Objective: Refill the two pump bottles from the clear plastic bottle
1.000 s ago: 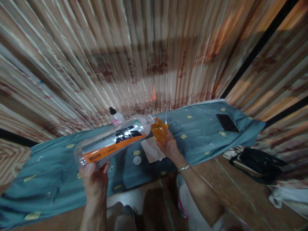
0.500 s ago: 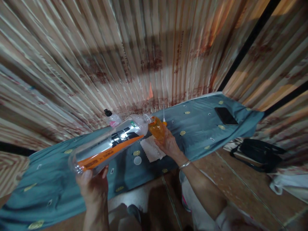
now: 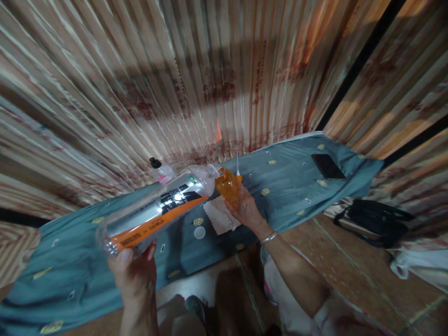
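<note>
Two hands work: left hand (image 3: pixel 135 275) grips the tilted large bottle (image 3: pixel 157 210), neck meeting the small orange bottle (image 3: pixel 228 186) clasped by right hand (image 3: pixel 247 210).

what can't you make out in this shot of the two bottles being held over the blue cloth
- Head view: whether liquid runs from the large clear bottle into the small orange bottle; the mouths are too small and blurred.
- The large bottle's label text: blurred.
- The left hand covers the large bottle's base.
- The right hand hides the orange bottle's lower part.
- The black-capped bottle behind: its lower body is hidden by the large bottle.
</note>
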`<move>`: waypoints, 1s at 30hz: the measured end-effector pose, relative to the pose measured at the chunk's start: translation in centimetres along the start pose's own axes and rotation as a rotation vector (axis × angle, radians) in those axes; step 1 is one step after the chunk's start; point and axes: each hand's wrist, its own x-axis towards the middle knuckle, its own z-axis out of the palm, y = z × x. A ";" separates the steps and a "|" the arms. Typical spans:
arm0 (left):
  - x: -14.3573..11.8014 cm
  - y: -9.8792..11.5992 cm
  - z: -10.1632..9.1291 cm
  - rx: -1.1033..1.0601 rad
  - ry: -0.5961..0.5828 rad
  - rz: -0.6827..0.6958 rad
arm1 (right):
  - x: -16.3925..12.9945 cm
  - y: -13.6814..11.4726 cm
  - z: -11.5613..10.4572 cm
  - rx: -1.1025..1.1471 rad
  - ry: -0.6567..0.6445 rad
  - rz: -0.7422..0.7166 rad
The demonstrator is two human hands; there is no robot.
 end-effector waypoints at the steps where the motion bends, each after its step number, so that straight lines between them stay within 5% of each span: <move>1: 0.0 0.0 0.1 0.004 0.006 -0.007 | 0.0 0.0 0.0 0.002 0.000 -0.002; 30: -0.2 0.3 0.5 -0.012 -0.040 0.023 | -0.1 0.5 0.3 0.023 0.018 -0.027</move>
